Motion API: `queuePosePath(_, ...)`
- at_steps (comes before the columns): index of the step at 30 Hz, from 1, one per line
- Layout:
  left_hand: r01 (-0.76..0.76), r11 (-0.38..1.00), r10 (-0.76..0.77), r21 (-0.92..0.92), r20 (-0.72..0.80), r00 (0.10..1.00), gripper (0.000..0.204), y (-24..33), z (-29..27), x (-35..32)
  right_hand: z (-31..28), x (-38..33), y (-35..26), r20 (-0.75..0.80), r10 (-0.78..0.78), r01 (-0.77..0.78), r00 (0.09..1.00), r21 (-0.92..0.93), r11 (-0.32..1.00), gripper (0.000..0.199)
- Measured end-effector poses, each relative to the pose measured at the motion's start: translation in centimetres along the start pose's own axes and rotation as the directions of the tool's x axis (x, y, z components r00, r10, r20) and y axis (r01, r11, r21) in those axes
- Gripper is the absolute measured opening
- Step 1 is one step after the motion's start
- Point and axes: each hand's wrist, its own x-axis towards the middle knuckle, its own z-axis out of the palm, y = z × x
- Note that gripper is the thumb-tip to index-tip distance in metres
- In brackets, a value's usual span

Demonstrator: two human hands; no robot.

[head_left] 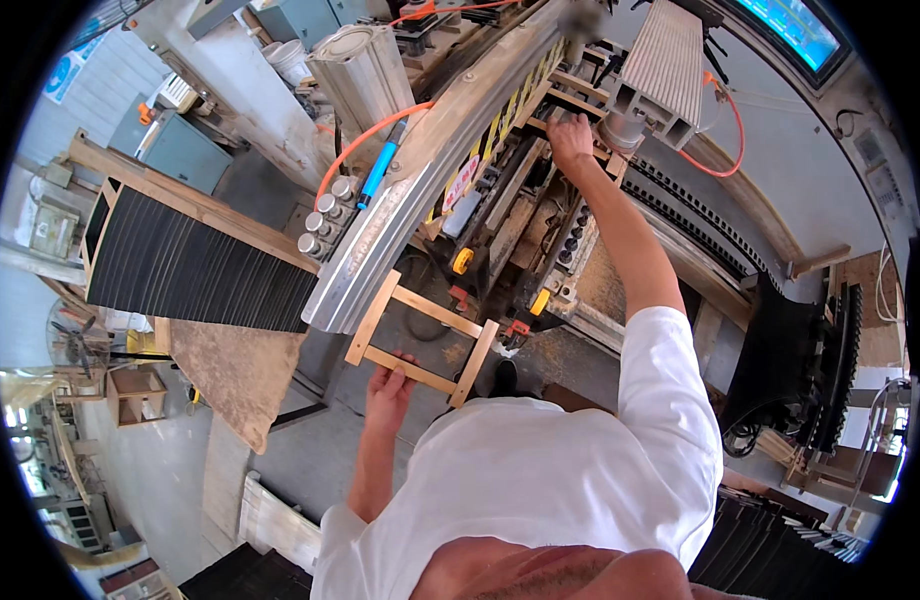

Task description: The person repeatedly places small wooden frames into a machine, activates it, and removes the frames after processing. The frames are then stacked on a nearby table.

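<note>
My left hand (387, 395) is closed on the near crossbar of a small pale wooden frame (437, 312), two side rails joined by two crossbars. It is held tilted in front of my body, left of the machine's near end. My right arm reaches far forward into the woodworking machine (525, 225). There my right hand (570, 140) has its fingers curled at a second wooden frame (578, 103), which lies across the machine's rails below a ribbed metal cylinder housing (665, 60). Its fingertips are partly hidden.
A thick metal beam (380, 230) carries a blue marker-like tube (378, 175) and an orange hose (365, 140). At left stands a stack of dark slats (195, 260) beside a chipboard panel (240, 375). Black chain guides (695, 220) run along the right; a screen (795, 35) hangs above.
</note>
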Motion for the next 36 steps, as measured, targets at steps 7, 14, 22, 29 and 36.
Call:
queuePosePath(7,-0.051,0.997,0.057,0.056,-0.103,0.993,0.026,-2.0,-0.8,-0.5,4.5,4.6,2.4,-0.031,0.082,-0.079,0.996,0.087,0.993,0.023)
queuePosePath(14,-0.025,0.999,0.031,0.029,-0.213,0.976,0.023,-3.1,-0.3,0.2,7.1,6.8,4.6,-0.173,-0.168,0.146,0.971,-0.130,0.981,0.018)
queuePosePath(22,-0.011,0.999,0.019,0.035,-0.221,0.975,0.028,-4.6,-0.3,1.4,3.5,6.9,4.3,0.020,-0.093,0.087,0.995,0.221,0.972,0.017)
queuePosePath(29,0.002,1.000,0.005,0.027,-0.255,0.967,0.030,-6.3,-0.2,2.6,8.2,7.7,5.7,-0.187,-0.207,0.205,0.960,-0.030,0.978,0.015)
queuePosePath(36,-0.062,0.997,0.074,0.044,-0.364,0.929,0.034,-7.2,-0.6,1.1,3.3,7.0,3.2,0.019,-0.049,0.042,0.999,0.240,0.970,0.021)
